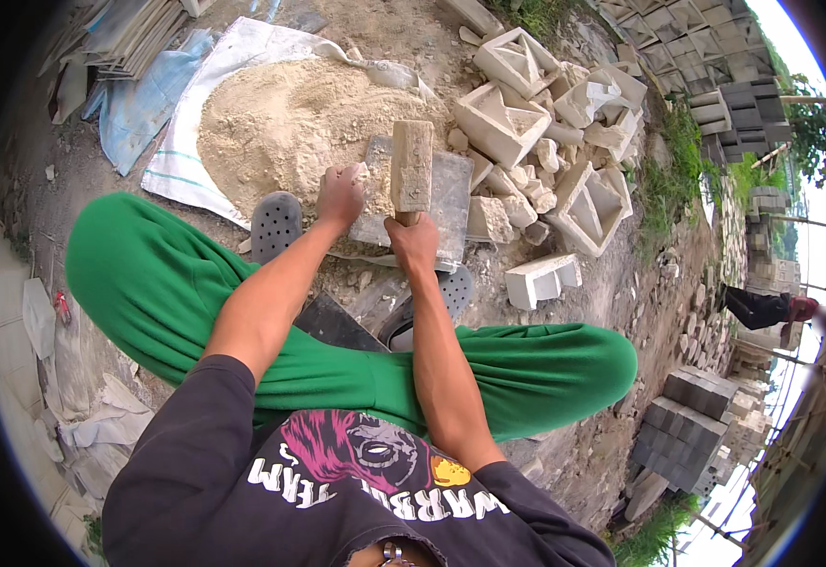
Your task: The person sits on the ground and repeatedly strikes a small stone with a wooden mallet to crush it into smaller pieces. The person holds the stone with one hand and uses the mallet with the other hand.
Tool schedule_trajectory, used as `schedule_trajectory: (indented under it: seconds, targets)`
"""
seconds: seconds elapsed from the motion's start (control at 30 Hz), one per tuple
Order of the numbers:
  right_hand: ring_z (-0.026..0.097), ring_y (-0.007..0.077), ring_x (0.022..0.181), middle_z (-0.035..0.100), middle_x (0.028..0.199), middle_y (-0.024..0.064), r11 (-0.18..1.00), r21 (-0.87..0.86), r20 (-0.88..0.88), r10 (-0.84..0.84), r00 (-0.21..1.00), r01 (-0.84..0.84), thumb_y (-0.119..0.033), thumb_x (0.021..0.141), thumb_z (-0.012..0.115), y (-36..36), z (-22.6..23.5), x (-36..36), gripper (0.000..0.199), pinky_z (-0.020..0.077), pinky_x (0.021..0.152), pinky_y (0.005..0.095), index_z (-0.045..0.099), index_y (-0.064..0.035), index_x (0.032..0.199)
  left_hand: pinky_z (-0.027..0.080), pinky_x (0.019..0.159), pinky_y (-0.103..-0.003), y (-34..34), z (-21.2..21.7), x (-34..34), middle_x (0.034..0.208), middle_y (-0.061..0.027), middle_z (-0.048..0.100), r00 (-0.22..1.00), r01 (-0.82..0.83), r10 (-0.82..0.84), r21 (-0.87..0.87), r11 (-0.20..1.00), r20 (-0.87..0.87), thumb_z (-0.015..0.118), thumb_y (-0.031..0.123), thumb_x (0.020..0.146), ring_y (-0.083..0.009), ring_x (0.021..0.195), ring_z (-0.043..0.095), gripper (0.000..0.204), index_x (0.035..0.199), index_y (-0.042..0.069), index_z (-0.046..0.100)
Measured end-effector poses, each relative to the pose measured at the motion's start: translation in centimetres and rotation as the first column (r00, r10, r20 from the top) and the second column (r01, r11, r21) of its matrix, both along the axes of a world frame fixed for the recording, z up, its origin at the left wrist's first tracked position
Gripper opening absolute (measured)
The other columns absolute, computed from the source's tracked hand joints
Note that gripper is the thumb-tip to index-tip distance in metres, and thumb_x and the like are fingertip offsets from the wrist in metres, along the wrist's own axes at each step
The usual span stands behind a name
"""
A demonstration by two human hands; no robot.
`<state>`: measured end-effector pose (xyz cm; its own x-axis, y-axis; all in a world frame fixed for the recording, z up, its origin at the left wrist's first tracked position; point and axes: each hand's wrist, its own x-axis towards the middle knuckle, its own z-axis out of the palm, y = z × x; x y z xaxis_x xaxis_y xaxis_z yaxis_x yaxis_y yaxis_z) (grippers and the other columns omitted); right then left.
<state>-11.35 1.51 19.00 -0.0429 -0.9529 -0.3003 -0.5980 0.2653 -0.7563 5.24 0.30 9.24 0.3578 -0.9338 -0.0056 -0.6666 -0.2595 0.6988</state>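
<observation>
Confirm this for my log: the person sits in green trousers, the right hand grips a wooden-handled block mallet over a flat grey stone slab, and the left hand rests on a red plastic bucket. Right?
Not quite. The head view shows no red bucket: the left hand rests on the flat grey stone slab itself, at its left edge beside the sand pile. The rest holds: green trousers, and the right hand gripping the block mallet over the slab.
</observation>
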Motion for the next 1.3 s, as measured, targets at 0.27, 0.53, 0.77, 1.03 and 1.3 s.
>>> schedule_trajectory:
  seconds: [0.27,0.53,0.77,1.03,1.3]
  targets:
    - [0.071,0.0271,0.061,0.069,0.067,0.0166,0.953,0.301,-0.133,0.077,0.988,-0.034,-0.027,0.072,0.07,-1.2,-3.4,-1.4,0.034,0.0556,0.062,0.0374,0.069,0.005,0.084,0.045,0.1,-0.045,-0.5,1.3,2.2,0.133,-0.0163,0.048,0.985,-0.171,0.171,0.08,0.982,0.01,0.062,0.016,0.093,-0.0356,0.124,0.047,0.046,0.138,0.013,0.055]
    - [0.071,0.0265,0.069,0.069,0.069,0.0152,0.998,-0.025,-0.145,0.058,0.988,-0.063,-0.026,0.072,0.072,-1.7,-0.9,1.2,0.032,0.0553,0.065,0.0375,0.07,0.001,0.089,0.043,0.103,-0.046,1.0,0.6,2.6,0.133,-0.0146,0.048,0.986,-0.158,0.146,0.146,0.977,0.085,0.063,0.02,0.092,-0.0349,0.125,0.047,0.048,0.139,0.015,0.055]
    - [0.072,0.0378,0.091,0.073,0.09,0.0234,0.891,0.448,-0.107,0.139,0.984,-0.077,-0.027,0.071,0.07,-2.3,-1.2,-0.5,0.039,0.0545,0.08,0.0443,0.073,0.0009,0.098,0.039,0.107,-0.045,0.3,2.3,2.3,0.137,-0.0119,0.048,0.985,-0.169,0.155,0.28,0.945,0.069,0.063,0.019,0.092,-0.0333,0.129,0.045,0.05,0.142,0.017,0.053]
    - [0.071,0.0389,0.093,0.073,0.088,0.0228,0.998,0.056,0.05,-0.034,0.998,0.031,-0.031,0.07,0.072,-1.4,-0.4,0.7,0.04,0.0542,0.082,0.0454,0.073,-0.0004,0.096,0.037,0.11,-0.047,0.2,1.1,2.7,0.142,-0.0119,0.044,0.985,-0.143,0.112,0.27,0.952,0.13,0.059,0.02,0.095,-0.0328,0.131,0.043,0.049,0.143,0.017,0.052]
    - [0.07,0.0417,0.094,0.072,0.092,0.0253,0.938,0.346,-0.13,0.065,0.989,-0.017,-0.03,0.072,0.07,-1.3,-2.9,-1.0,0.039,0.0539,0.082,0.0467,0.071,-0.0003,0.098,0.036,0.11,-0.047,-0.1,2.1,2.4,0.142,-0.0112,0.044,0.987,-0.16,0.141,0.339,0.927,0.079,0.058,0.026,0.096,-0.0319,0.132,0.041,0.051,0.145,0.017,0.05]
